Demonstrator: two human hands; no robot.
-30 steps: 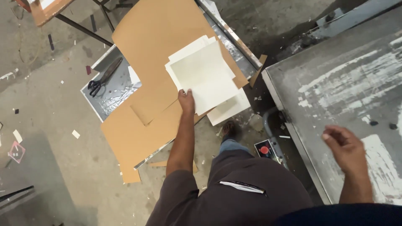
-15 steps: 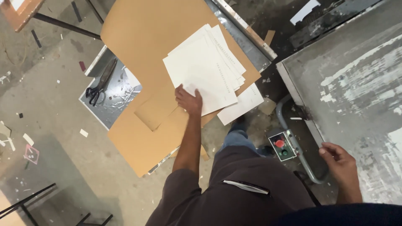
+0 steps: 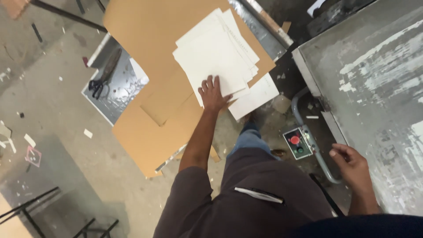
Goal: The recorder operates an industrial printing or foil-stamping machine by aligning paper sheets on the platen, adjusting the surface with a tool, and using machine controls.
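Dark brown cloth fills the bottom of the view, the person's shirt (image 3: 246, 207) with a pen (image 3: 259, 195) clipped across the front, and just beside it on the right comes the right hand (image 3: 352, 165), fingers curled loosely inward, clasping nothing, hovering at the near edge of the grey metal table (image 3: 374, 79) with its worn white paint patches. Right next to that hand, a curved grey pipe (image 3: 308, 145) carries a small control box (image 3: 298, 143) with a red button and a green one. Up the left arm we go, and there's the left hand (image 3: 213, 93), fingers spread and pressed flat on the lower edge of the stack of white sheets (image 3: 220, 57), not gripping, just palm down on the paper. That stack sits fanned out, several sheets slightly offset, on top of big brown cardboard sheets (image 3: 150, 66) that overlap each other and run from the middle of the view to the top edge. Left of the cardboard, a shiny metal plate (image 3: 116, 94) pokes out with a pair of black-handled scissors (image 3: 102, 77) lying on it. All around, concrete floor (image 3: 53, 110) scattered with small paper scraps.
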